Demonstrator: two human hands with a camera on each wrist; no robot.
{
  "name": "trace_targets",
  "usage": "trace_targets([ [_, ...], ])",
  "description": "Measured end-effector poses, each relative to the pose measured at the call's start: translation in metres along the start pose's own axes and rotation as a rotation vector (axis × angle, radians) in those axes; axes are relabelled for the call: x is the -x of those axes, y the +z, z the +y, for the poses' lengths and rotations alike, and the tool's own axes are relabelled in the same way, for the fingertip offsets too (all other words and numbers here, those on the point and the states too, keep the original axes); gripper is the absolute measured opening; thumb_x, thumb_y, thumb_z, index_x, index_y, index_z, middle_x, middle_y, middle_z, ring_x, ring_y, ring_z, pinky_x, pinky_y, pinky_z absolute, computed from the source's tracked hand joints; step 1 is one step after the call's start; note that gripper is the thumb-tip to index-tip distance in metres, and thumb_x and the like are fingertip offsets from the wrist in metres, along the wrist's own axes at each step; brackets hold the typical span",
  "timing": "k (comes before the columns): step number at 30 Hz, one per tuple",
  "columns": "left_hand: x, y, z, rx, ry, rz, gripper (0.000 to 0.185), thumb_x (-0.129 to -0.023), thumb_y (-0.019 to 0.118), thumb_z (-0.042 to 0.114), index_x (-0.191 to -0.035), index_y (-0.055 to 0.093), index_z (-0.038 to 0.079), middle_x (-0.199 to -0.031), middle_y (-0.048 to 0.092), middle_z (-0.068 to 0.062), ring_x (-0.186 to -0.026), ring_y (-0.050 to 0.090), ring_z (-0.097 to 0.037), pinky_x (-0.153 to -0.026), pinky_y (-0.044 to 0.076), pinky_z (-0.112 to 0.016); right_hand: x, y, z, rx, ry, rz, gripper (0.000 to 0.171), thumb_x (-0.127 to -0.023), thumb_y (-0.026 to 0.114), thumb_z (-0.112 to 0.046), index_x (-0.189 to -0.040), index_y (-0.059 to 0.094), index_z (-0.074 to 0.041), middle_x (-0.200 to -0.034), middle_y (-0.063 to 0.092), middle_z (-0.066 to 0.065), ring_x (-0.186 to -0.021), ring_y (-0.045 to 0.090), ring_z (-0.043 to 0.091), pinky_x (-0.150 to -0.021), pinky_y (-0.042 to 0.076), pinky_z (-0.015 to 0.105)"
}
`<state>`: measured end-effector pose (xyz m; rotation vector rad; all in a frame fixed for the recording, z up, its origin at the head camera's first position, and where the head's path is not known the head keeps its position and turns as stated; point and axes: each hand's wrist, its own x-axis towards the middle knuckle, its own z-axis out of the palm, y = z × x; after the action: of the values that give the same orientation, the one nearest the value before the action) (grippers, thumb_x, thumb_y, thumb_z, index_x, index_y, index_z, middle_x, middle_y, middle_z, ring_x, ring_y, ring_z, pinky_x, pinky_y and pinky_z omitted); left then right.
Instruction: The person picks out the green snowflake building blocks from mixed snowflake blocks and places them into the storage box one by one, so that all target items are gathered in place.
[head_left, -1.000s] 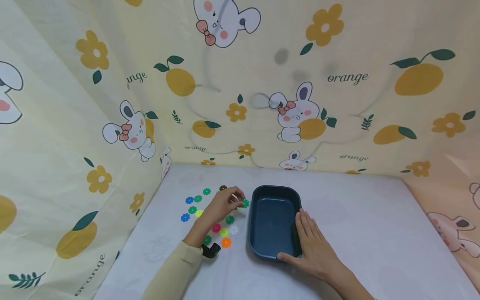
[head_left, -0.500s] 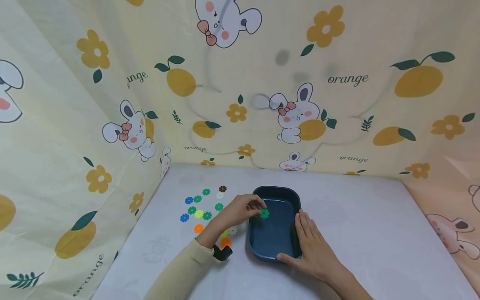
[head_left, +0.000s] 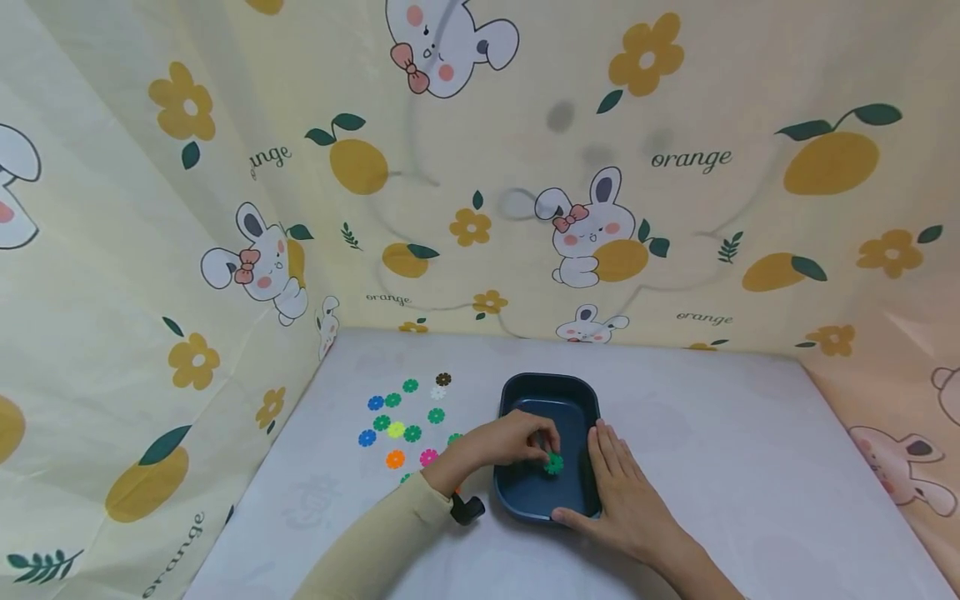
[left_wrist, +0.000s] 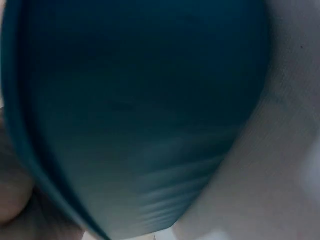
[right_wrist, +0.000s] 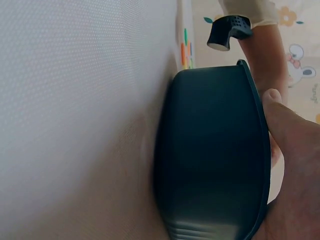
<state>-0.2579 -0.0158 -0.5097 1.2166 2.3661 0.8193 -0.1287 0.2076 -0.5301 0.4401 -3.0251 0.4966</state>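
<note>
My left hand point(head_left: 517, 440) reaches over the near-left rim of a dark blue rectangular tub point(head_left: 551, 380). Between its thumb and fingertips it pinches a green flower-shaped disc point(head_left: 553, 464), low inside the tub; whether the disc touches the bottom cannot be made out. Flat along the tub's right side lies my right hand point(head_left: 633, 504), fingers straight and thumb on the near rim. The right wrist view has the thumb point(right_wrist: 280, 112) at the rim and the tub's outer wall point(right_wrist: 210, 145). Only the tub's wall point(left_wrist: 140, 110) fills most of the left wrist view.
Left of the tub, several flower-shaped discs lie scattered, among them a blue one point(head_left: 367, 437), an orange one point(head_left: 395, 459) and a brown one point(head_left: 443, 379). A black wrist camera point(head_left: 468, 509) sits at the left sleeve. A printed curtain point(head_left: 465, 275) encloses the white table.
The left hand has carried the green disc rightward from beside the tub, across its rim and down inside. My right hand has stayed against the tub's right side.
</note>
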Motion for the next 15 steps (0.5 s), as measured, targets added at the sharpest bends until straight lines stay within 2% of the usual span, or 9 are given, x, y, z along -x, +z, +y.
trace_targets([
  [10,-0.016,0.010,0.001,-0.030,0.012,-0.146,0.010,-0.100,0.077,0.010,-0.108,0.074,0.015,-0.097,0.075,0.006,-0.081,0.062,0.003,-0.073,0.052,-0.014,0.001,-0.001,0.001,-0.021,-0.009,0.003,0.130,-0.085,0.067,-0.084,-0.166,0.022,0.008,-0.177,0.012,0.024,-0.164,0.012,0.042,-0.128,0.022,0.063],
  [15,-0.019,0.015,0.003,-0.030,0.019,-0.177,0.010,-0.099,0.078,0.010,-0.108,0.075,0.014,-0.097,0.076,0.006,-0.081,0.063,0.004,-0.074,0.052,-0.013,0.000,-0.001,0.001,-0.027,-0.010,-0.002,0.130,-0.086,0.066,-0.084,-0.166,0.022,0.008,-0.177,0.012,0.024,-0.164,0.012,0.042,-0.128,0.022,0.062],
])
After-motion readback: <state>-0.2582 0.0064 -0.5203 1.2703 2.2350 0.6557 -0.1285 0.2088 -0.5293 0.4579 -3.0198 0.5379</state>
